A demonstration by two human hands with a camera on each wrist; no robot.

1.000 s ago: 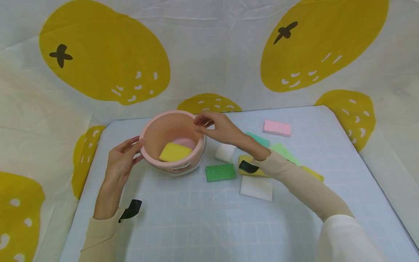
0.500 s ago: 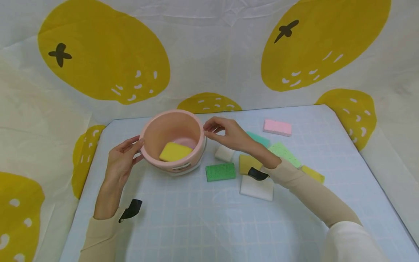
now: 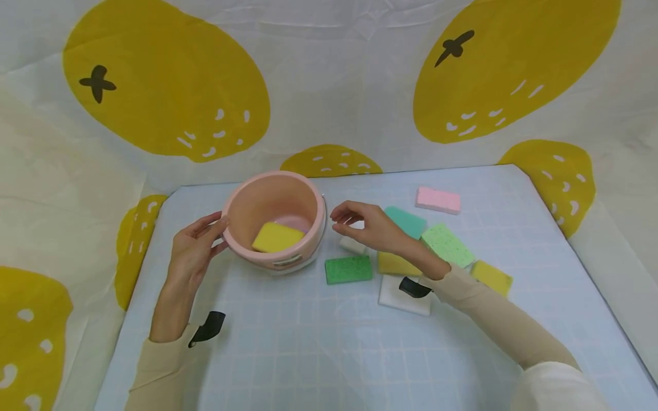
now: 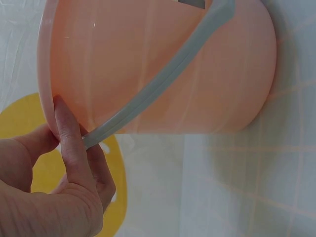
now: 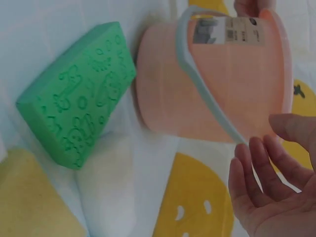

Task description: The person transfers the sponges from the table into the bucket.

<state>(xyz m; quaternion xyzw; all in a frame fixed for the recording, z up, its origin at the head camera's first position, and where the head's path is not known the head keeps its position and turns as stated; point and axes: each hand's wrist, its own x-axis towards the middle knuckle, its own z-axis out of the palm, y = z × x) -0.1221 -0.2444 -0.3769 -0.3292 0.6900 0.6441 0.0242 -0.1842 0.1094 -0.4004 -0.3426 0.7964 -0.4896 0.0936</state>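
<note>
A pink bucket [image 3: 264, 200] with a grey handle [image 4: 158, 84] stands at the back left of the table. Inside it lies a yellow sponge [image 3: 277, 237]. The left hand [image 3: 192, 251] pinches the bucket's left rim between thumb and fingers, close to the handle. Just right of the bucket, the right hand [image 3: 377, 228] hovers with loosely curled fingers and holds nothing. A green patterned sponge [image 5: 81, 94] lies beside the bucket's base. Partly under the right hand is a small white sponge [image 3: 353, 245].
More sponges lie to the right: a teal one [image 3: 406, 221], a light green one [image 3: 447, 244], a pink one [image 3: 438, 200], two yellow ones [image 3: 397, 264] and a flat white one [image 3: 398, 297]. A fruit-print sheet [image 3: 329, 85] rises behind the table.
The right hand has drawn away from the bucket's right rim, rightward and toward the person. The left hand and the yellow sponge in the bucket have stayed put.
</note>
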